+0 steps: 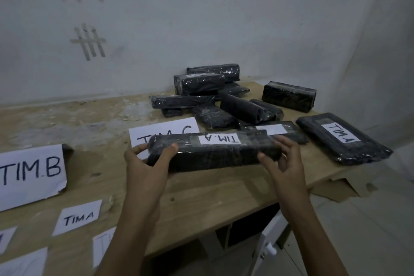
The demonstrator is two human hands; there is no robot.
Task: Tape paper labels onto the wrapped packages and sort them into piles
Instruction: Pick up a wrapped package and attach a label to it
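Lying crosswise, package (215, 153) held endwise by left hand (145, 159) and right hand (282, 159)

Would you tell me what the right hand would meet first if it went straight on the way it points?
Past the TIM.A package the right hand holds, probably the blank-labelled package just behind, though depth is unclear.

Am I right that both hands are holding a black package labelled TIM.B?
Not quite: in the head view, the label on the package reads TIM.A, not TIM.B. The left hand and right hand do both hold it.
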